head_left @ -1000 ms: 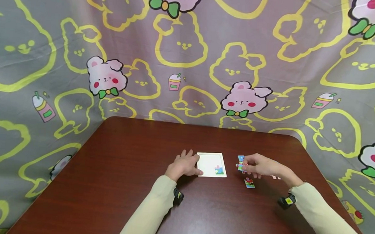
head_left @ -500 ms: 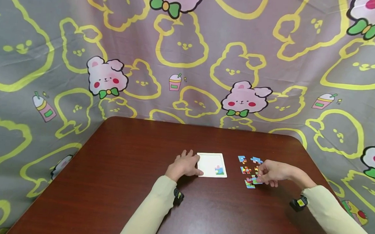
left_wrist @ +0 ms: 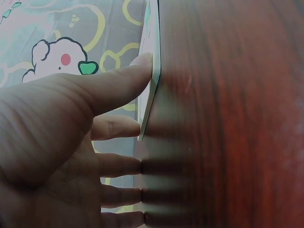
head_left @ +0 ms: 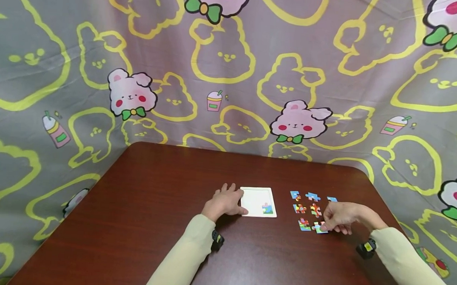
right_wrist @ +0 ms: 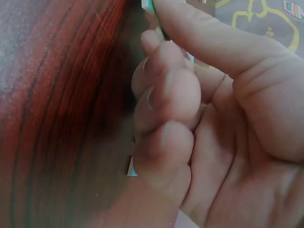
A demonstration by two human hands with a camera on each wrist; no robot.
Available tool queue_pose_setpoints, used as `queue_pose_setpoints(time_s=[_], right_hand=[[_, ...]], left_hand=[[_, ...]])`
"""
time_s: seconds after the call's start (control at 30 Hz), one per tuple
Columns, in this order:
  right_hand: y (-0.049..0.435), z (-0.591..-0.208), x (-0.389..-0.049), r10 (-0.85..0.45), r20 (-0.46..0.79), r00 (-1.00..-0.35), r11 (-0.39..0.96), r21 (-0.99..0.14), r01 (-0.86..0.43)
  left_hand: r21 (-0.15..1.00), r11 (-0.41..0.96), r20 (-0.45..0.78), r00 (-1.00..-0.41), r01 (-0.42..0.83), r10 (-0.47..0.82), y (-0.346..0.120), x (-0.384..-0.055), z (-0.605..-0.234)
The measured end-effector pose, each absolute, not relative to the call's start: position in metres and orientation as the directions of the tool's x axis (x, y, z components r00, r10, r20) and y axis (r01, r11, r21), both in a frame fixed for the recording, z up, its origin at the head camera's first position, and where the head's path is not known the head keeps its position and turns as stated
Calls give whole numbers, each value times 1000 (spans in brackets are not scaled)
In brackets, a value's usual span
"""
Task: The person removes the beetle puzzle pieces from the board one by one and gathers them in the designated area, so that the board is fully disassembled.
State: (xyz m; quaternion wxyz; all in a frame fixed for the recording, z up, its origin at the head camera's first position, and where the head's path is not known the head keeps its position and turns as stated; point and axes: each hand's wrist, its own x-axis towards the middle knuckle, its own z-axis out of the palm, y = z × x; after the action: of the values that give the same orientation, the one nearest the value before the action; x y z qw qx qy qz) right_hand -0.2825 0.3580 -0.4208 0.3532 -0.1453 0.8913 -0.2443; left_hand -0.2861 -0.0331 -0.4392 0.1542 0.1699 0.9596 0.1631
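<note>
A square white puzzle tray (head_left: 254,196) lies on the table, with one pink, blue and green piece (head_left: 267,208) in its near right corner. My left hand (head_left: 226,200) rests at the tray's left side, fingers spread; in the left wrist view its thumb (left_wrist: 121,85) lies on the tray's rim. My right hand (head_left: 340,217) pinches a jigsaw piece (head_left: 320,227) low over the table, at the near side of several loose pieces. The right wrist view shows the thumb against this piece (right_wrist: 148,5), the other fingers curled.
Loose jigsaw pieces lie in rough rows right of the tray, among them a blue one (head_left: 312,196), a red and yellow one (head_left: 315,210) and a red and green one (head_left: 304,224). A patterned curtain (head_left: 231,87) hangs behind the brown table (head_left: 172,191).
My right hand has moved right and toward me, from beside the tray to the near end of the loose pieces, uncovering several of them. The left hand has stayed at the tray.
</note>
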Motion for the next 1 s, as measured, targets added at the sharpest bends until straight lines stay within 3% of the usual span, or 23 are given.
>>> queue_pose_setpoints(time_s=[0.17,0.37,0.67,1.0], right_hand=[[355,-419,-282,-364,-579,-729,883,-464,-72],[351,-419,-282,-375,-535,-757,899,-409,-157],[340,-414,-284,-577,-366,-730,736,-621,-270],[304,-407,-287,-555,-208,-805,719,-606,-340]], left_hand=[[372,886,-240,-894,275,378,-33,-286,-439],[363,889,-233,-896,279,377,-33,-286,-440],[372,886,-235,-896,276,378,-33,-286,-439],[366,890,-239,-897,271,371,-32,-287,-438]])
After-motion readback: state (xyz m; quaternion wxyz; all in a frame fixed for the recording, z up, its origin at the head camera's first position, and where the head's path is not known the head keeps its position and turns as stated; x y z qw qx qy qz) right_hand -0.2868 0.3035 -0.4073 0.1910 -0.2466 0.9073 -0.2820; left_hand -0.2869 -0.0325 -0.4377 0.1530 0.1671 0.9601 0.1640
